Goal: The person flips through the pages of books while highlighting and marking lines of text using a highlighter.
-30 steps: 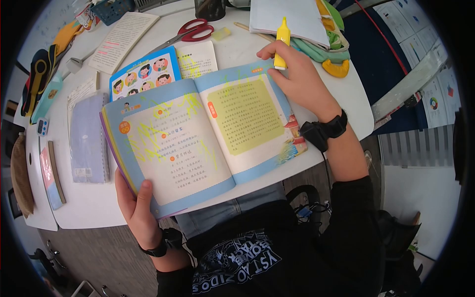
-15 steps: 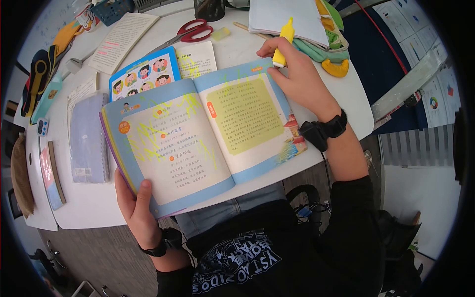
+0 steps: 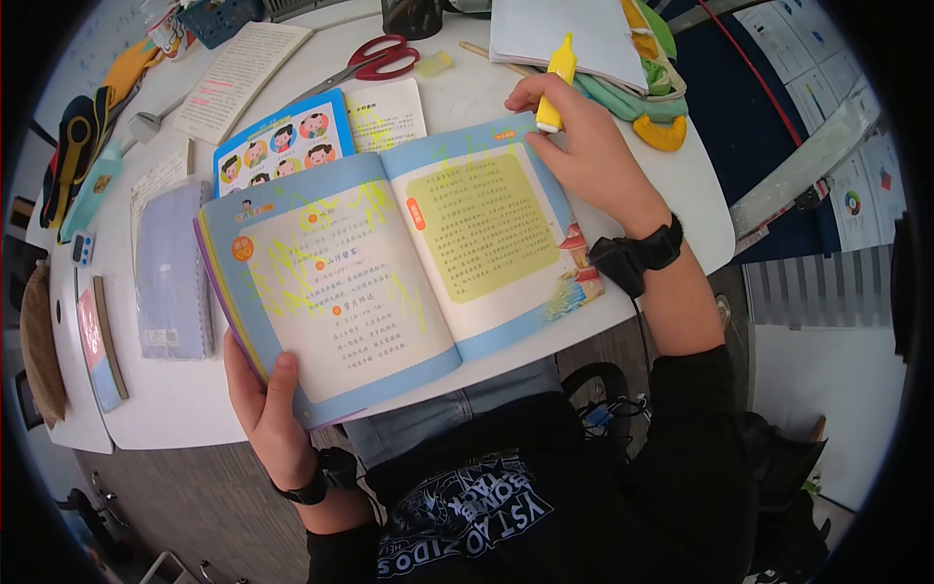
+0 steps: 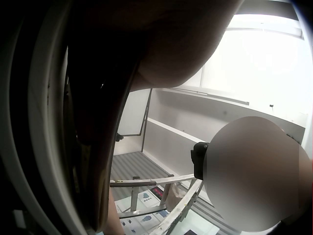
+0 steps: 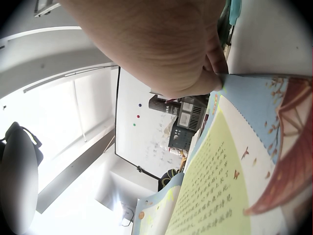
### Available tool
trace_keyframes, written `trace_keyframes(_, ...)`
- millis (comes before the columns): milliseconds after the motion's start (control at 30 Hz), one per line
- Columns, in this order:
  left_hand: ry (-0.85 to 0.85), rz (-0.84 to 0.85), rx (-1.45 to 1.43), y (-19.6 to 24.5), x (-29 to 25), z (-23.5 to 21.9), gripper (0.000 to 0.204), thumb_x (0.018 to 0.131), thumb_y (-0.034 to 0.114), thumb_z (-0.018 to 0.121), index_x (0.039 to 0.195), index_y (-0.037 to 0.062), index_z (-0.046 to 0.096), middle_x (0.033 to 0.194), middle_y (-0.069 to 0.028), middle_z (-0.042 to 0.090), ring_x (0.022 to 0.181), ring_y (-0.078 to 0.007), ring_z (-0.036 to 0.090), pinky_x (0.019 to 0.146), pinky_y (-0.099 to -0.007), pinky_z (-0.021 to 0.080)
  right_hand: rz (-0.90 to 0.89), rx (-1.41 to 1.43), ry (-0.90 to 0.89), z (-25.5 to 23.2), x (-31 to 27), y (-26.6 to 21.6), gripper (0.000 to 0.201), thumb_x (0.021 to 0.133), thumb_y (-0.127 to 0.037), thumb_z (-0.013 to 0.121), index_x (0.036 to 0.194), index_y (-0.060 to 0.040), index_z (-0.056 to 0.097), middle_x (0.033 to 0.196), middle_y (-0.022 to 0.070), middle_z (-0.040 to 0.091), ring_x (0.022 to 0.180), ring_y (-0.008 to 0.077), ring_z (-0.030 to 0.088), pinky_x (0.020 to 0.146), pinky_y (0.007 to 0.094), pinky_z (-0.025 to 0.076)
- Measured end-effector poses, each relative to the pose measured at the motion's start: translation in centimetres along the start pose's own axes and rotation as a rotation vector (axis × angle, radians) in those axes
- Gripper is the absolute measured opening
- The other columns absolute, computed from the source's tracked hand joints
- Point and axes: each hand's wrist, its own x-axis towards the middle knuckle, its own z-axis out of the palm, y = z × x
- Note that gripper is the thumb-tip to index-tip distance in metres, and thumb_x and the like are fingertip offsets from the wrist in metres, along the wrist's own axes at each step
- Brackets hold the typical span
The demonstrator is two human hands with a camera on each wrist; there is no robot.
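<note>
An open book (image 3: 341, 282) with blue page borders lies tilted over the table's near edge, yellow-green strokes across its left page. The left hand (image 3: 272, 414) grips its lower left edge, thumb on the page and the other fingers underneath. At the upper right corner, the right hand (image 3: 593, 161) pinches a yellow highlighter (image 3: 561, 83), tip pointing up and away from the page; its thumb lies at the book's edge. In the right wrist view the right hand (image 5: 166, 44) is over the corner of the book (image 5: 210, 181); the highlighter is hidden there.
Beyond the book are a blue picture card (image 3: 282, 141), red-handled scissors (image 3: 384, 60), a printed booklet (image 3: 238, 83) and white paper (image 3: 569, 39) by a green-yellow pouch (image 3: 662, 134). A lilac notebook (image 3: 175, 273) and a small timer (image 3: 84, 249) lie on the left.
The highlighter has tilted from nearly upright to leaning right in the right hand's fingers, then swung back slightly. Both hands stay in about the same place on the book.
</note>
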Motion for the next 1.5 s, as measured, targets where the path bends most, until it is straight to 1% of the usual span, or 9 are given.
trace_keyframes(633,0.018,-0.002,0.015,0.3,0.0,0.4,0.053,0.101,0.007,0.061,0.149,-0.0080,0.044,0.137,-0.0134,0.061,0.123,-0.0179,0.055,0.110,-0.0314,0.039,-0.013,-0.011,-0.005,0.0,-0.1,0.2,0.034,0.089,0.005,0.061,0.121,-0.0064,0.056,0.114,0.0129,0.069,0.106,0.0338,0.068,0.086,0.0394,0.054)
trace_keyframes(867,-0.002,0.005,-0.008,0.2,0.1,0.3,0.052,0.101,0.007,0.061,0.148,-0.0077,0.045,0.136,-0.0129,0.062,0.123,-0.0178,0.055,0.110,-0.0313,0.039,0.055,0.059,0.068,-0.2,-0.1,0.0,0.041,0.095,0.005,0.055,0.133,-0.0092,0.053,0.116,0.0120,0.072,0.101,0.0300,0.070,0.086,0.0367,0.055)
trace_keyframes(933,0.004,-0.033,0.047,0.0,0.0,-0.1,0.064,0.099,0.010,0.062,0.155,-0.0079,0.039,0.145,-0.0169,0.057,0.131,-0.0220,0.054,0.113,-0.0348,0.038,0.068,0.050,0.089,-0.2,0.0,0.1,0.043,0.097,0.004,0.053,0.137,-0.0098,0.052,0.116,0.0118,0.073,0.099,0.0286,0.071,0.086,0.0355,0.055)
trace_keyframes(1033,-0.013,-0.029,0.037,0.1,0.0,-0.2,0.065,0.099,0.010,0.063,0.156,-0.0086,0.038,0.146,-0.0171,0.056,0.131,-0.0222,0.054,0.114,-0.0347,0.038,-0.003,0.161,0.186,-0.2,0.1,-0.1,0.039,0.102,0.000,0.052,0.139,-0.0103,0.052,0.113,0.0108,0.075,0.094,0.0231,0.071,0.085,0.0321,0.055)
trace_keyframes(1100,-0.008,-0.024,0.037,0.1,0.0,-0.2,0.065,0.099,0.010,0.063,0.156,-0.0087,0.038,0.146,-0.0172,0.057,0.131,-0.0222,0.054,0.114,-0.0345,0.038,0.046,0.328,0.155,-0.4,-0.1,-0.7,0.036,0.108,-0.012,0.054,0.145,-0.0117,0.052,0.108,0.0070,0.075,0.091,0.0159,0.068,0.085,0.0297,0.054)
trace_keyframes(1200,0.005,-0.007,0.013,0.2,0.0,0.2,0.060,0.100,0.009,0.062,0.153,-0.0085,0.041,0.142,-0.0153,0.059,0.127,-0.0203,0.054,0.112,-0.0329,0.038,0.020,0.542,0.071,-0.5,-0.2,-1.0,0.038,0.110,-0.025,0.057,0.146,-0.0110,0.056,0.109,0.0042,0.073,0.091,0.0120,0.067,0.085,0.0272,0.053)
trace_keyframes(1300,0.014,0.001,-0.006,0.2,0.1,0.2,0.054,0.100,0.007,0.061,0.149,-0.0082,0.044,0.137,-0.0134,0.061,0.123,-0.0183,0.055,0.110,-0.0315,0.040,0.036,0.526,-0.003,-0.4,-0.3,-1.2,0.041,0.110,-0.031,0.060,0.144,-0.0084,0.060,0.114,0.0038,0.070,0.091,0.0107,0.065,0.085,0.0260,0.052)
trace_keyframes(1433,0.004,0.009,0.009,0.2,0.1,0.3,0.054,0.100,0.007,0.061,0.149,-0.0081,0.044,0.137,-0.0135,0.061,0.122,-0.0180,0.055,0.109,-0.0313,0.040,0.030,0.615,-0.046,0.3,-0.4,-2.3,0.036,0.110,-0.028,0.059,0.137,-0.0057,0.066,0.122,0.0053,0.069,0.095,0.0115,0.067,0.087,0.0250,0.053)
trace_keyframes(1500,-0.002,0.008,0.003,0.2,0.2,0.2,0.054,0.100,0.007,0.061,0.149,-0.0080,0.044,0.136,-0.0136,0.061,0.122,-0.0180,0.055,0.109,-0.0314,0.040,0.057,0.671,-0.186,0.3,-0.5,-2.7,0.036,0.109,-0.022,0.056,0.139,-0.0032,0.063,0.133,0.0108,0.066,0.109,0.0157,0.068,0.099,0.0306,0.055)
